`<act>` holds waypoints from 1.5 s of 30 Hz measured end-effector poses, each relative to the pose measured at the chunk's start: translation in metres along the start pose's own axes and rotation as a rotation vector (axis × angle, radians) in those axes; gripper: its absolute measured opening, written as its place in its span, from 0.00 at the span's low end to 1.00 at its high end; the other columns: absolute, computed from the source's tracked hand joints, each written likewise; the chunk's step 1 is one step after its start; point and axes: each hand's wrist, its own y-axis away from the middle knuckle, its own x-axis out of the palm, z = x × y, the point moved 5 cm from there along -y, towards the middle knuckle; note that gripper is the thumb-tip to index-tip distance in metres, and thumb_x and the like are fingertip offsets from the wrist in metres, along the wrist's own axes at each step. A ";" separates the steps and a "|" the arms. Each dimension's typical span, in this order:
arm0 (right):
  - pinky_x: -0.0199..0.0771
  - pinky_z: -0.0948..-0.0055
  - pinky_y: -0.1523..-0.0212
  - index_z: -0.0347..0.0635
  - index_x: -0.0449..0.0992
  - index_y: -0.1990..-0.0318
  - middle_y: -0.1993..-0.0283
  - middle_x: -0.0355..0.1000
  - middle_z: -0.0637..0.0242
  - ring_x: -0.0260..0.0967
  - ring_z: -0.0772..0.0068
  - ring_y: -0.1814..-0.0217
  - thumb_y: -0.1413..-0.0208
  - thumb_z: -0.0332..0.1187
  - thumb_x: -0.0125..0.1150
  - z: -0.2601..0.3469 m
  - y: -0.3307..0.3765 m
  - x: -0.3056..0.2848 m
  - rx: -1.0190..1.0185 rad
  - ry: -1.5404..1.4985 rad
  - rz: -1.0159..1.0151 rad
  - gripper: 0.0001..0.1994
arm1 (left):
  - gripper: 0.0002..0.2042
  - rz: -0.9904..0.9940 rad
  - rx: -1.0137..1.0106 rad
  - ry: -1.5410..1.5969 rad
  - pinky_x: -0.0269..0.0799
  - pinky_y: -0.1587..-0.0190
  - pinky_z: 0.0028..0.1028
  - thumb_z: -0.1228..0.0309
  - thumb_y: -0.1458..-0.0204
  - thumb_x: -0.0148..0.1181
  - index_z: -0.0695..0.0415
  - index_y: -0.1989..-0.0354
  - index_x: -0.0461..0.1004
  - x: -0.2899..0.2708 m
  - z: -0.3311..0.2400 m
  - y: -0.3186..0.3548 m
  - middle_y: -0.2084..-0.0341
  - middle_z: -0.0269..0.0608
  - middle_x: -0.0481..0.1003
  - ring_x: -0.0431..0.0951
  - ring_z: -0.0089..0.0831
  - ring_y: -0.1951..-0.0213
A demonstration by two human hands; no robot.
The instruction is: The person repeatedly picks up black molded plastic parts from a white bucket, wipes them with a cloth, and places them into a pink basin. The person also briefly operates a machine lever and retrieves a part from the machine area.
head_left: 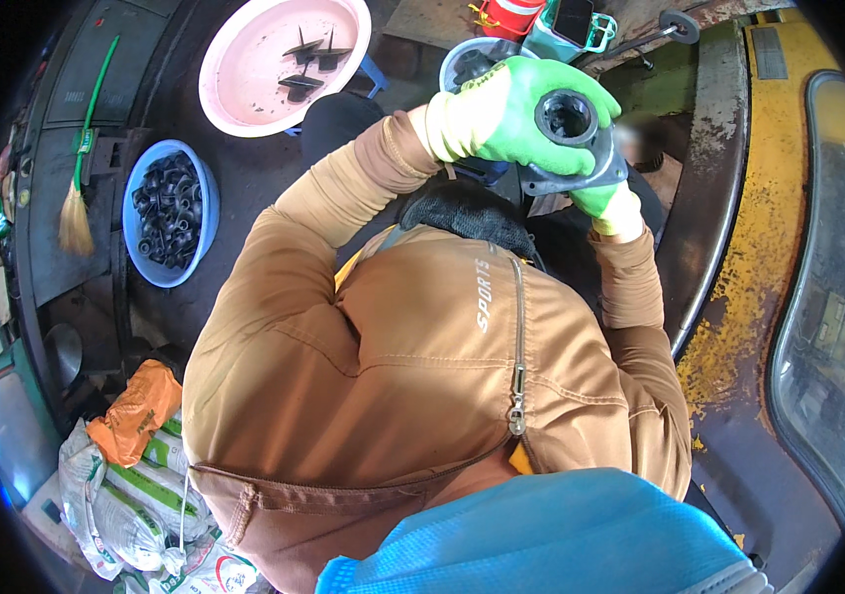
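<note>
Both my hands wear bright green gloves with pale yellow cuffs. Between them, at the upper right of centre, is a black flanged fitting (568, 119) with a round collar and a flat plate with corner holes. My left hand (516, 109) is wrapped over the fitting from the left, fingers curled around the collar. From below and to the right, my right hand (597, 198) grips the plate's edge; most of its fingers are hidden behind it. A light blue basin (449, 74) with dark parts in it stands just beyond my left hand, partly covered by it.
Far left of my hands, a pink basin (219, 94) holds several finned black pieces. A blue tub (210, 213) is heaped with black parts. A broom (76, 213) leans at the left. Filled sacks (135, 515) lie lower left. A rusty yellow machine (769, 198) borders the right.
</note>
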 end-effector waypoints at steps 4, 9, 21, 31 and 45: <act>0.62 0.67 0.36 0.46 0.63 0.37 0.37 0.63 0.64 0.60 0.67 0.34 0.49 0.35 0.68 -0.014 0.008 0.004 0.085 -0.019 0.185 0.31 | 0.20 0.223 -0.004 0.039 0.71 0.45 0.37 0.67 0.62 0.70 0.59 0.58 0.77 -0.001 0.001 -0.003 0.52 0.46 0.76 0.75 0.38 0.49; 0.58 0.66 0.33 0.47 0.62 0.36 0.35 0.62 0.63 0.59 0.66 0.33 0.43 0.36 0.62 -0.015 0.028 0.011 -0.226 0.382 0.264 0.28 | 0.23 0.446 0.007 0.362 0.64 0.40 0.40 0.66 0.64 0.73 0.60 0.57 0.76 0.012 0.007 -0.002 0.50 0.47 0.75 0.70 0.43 0.43; 0.73 0.70 0.50 0.39 0.68 0.45 0.50 0.73 0.63 0.71 0.70 0.50 0.49 0.29 0.65 -0.018 -0.004 -0.005 -0.234 -0.099 -0.473 0.23 | 0.37 0.104 -0.104 -0.294 0.61 0.37 0.35 0.64 0.65 0.73 0.61 0.42 0.67 -0.006 0.015 -0.015 0.41 0.48 0.66 0.65 0.38 0.38; 0.69 0.76 0.49 0.41 0.66 0.46 0.50 0.68 0.68 0.67 0.74 0.47 0.40 0.33 0.53 -0.006 -0.003 0.016 -0.054 -0.096 -0.459 0.16 | 0.22 -0.250 0.106 -0.099 0.73 0.49 0.34 0.72 0.64 0.74 0.57 0.57 0.75 0.011 0.006 0.005 0.51 0.45 0.75 0.76 0.37 0.51; 0.67 0.67 0.41 0.45 0.68 0.42 0.42 0.68 0.63 0.65 0.66 0.39 0.52 0.33 0.68 -0.019 0.030 0.003 -0.127 0.041 0.080 0.27 | 0.20 0.256 0.014 0.232 0.70 0.45 0.34 0.69 0.61 0.71 0.59 0.57 0.76 0.014 -0.004 0.001 0.53 0.44 0.77 0.75 0.34 0.50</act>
